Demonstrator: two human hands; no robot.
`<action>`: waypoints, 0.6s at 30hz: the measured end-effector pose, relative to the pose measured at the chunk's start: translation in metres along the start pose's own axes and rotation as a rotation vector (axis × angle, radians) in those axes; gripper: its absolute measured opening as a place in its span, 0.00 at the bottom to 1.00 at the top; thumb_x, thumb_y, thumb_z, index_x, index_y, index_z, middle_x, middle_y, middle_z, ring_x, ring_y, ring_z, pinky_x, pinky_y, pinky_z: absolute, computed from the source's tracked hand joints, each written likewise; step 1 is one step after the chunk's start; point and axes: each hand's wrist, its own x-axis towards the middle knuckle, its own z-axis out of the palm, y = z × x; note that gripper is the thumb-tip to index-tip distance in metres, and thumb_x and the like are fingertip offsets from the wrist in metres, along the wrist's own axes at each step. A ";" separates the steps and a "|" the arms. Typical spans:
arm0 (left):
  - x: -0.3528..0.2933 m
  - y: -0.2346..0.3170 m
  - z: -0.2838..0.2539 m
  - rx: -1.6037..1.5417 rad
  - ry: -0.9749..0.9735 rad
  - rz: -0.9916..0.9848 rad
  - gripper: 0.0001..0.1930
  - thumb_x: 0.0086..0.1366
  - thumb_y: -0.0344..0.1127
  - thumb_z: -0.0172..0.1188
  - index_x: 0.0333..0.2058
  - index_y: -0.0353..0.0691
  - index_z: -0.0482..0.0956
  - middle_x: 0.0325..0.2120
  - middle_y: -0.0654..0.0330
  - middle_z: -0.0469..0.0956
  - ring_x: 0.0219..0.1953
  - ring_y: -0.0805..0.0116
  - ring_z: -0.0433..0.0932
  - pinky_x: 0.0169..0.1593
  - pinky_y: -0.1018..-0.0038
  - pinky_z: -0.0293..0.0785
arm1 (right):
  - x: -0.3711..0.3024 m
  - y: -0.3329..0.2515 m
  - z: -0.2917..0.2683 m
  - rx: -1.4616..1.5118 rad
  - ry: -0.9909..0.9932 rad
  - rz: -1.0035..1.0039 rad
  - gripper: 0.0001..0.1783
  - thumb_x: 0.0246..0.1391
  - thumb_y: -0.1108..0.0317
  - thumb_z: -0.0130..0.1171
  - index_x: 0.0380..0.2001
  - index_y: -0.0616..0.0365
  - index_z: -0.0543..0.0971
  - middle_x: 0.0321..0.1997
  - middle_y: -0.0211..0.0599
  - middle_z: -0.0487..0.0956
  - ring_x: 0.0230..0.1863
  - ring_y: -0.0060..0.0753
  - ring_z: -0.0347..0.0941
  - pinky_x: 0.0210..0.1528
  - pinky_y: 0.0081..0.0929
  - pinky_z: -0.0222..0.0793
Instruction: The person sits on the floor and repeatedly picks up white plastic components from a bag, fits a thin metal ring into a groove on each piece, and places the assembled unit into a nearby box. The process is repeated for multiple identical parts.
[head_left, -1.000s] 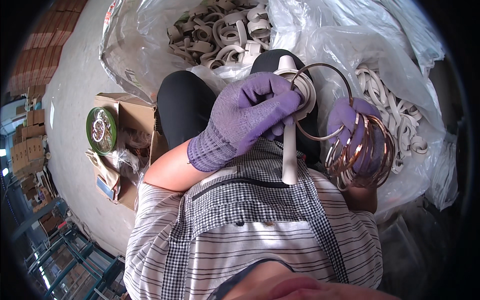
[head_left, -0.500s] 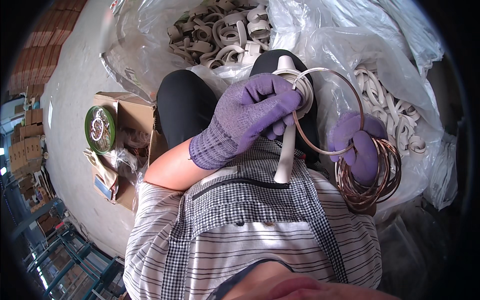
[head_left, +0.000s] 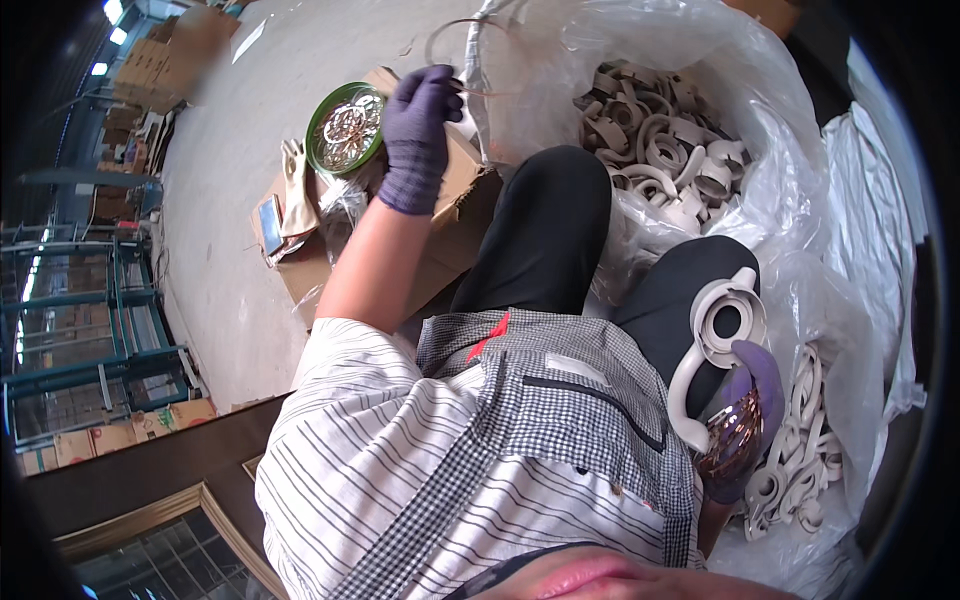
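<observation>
Our left hand [head_left: 422,118] grips a motion-blurred ring [head_left: 472,22] near the green-rimmed tray [head_left: 312,143], while our right hand [head_left: 760,385], partly hidden by copper rings [head_left: 735,438], holds these and a beige fitting [head_left: 700,325].

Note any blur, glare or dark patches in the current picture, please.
Head view: the thin ring at the left hand looks faint and smeared, probably by motion; head view: bright glints break up the rings in the green bowl; head view: the corners go black around the round lens image.
</observation>
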 end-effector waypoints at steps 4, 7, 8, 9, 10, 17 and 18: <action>0.092 -0.022 -0.189 0.376 0.392 -0.129 0.06 0.68 0.33 0.62 0.40 0.37 0.81 0.25 0.58 0.80 0.22 0.69 0.77 0.26 0.76 0.76 | -0.001 0.014 -0.002 -0.001 0.010 0.100 0.08 0.65 0.76 0.54 0.44 0.67 0.77 0.38 0.42 0.78 0.37 0.38 0.75 0.43 0.35 0.72; 0.131 -0.058 -0.305 0.212 0.606 -0.441 0.07 0.67 0.34 0.60 0.40 0.38 0.82 0.24 0.59 0.80 0.23 0.67 0.79 0.27 0.72 0.79 | -0.005 0.024 0.003 0.078 0.036 0.164 0.07 0.64 0.78 0.56 0.43 0.68 0.78 0.37 0.42 0.77 0.37 0.36 0.74 0.43 0.33 0.71; 0.137 -0.058 -0.327 0.068 0.712 -0.507 0.08 0.67 0.35 0.60 0.40 0.38 0.82 0.25 0.58 0.81 0.24 0.65 0.80 0.29 0.70 0.80 | -0.005 0.026 0.005 0.116 0.055 0.163 0.06 0.64 0.79 0.57 0.43 0.68 0.78 0.37 0.42 0.77 0.37 0.35 0.74 0.44 0.33 0.71; 0.141 -0.056 -0.338 0.068 0.732 -0.497 0.09 0.66 0.36 0.60 0.41 0.39 0.82 0.26 0.57 0.82 0.26 0.62 0.82 0.31 0.68 0.81 | -0.005 0.029 0.003 0.108 0.009 0.147 0.09 0.65 0.76 0.56 0.46 0.67 0.77 0.40 0.39 0.77 0.41 0.33 0.74 0.46 0.31 0.72; 0.142 -0.049 -0.350 0.412 0.658 -0.448 0.10 0.65 0.37 0.61 0.42 0.40 0.82 0.28 0.55 0.83 0.29 0.59 0.83 0.35 0.65 0.82 | -0.004 0.034 0.000 0.106 -0.039 0.130 0.12 0.66 0.73 0.56 0.49 0.66 0.77 0.43 0.37 0.77 0.44 0.31 0.74 0.49 0.29 0.72; 0.113 -0.057 -0.292 1.950 0.192 -0.167 0.18 0.60 0.45 0.67 0.46 0.44 0.83 0.38 0.47 0.86 0.45 0.46 0.85 0.49 0.54 0.80 | -0.011 0.024 -0.004 0.137 -0.096 0.090 0.20 0.64 0.70 0.56 0.57 0.66 0.73 0.56 0.43 0.75 0.60 0.37 0.72 0.62 0.31 0.70; 0.109 -0.056 -0.284 1.936 0.212 -0.142 0.17 0.61 0.45 0.65 0.45 0.45 0.84 0.40 0.46 0.86 0.45 0.46 0.84 0.49 0.54 0.80 | -0.010 0.025 -0.005 0.070 -0.137 0.094 0.21 0.64 0.69 0.57 0.58 0.67 0.73 0.56 0.43 0.75 0.60 0.38 0.73 0.63 0.32 0.70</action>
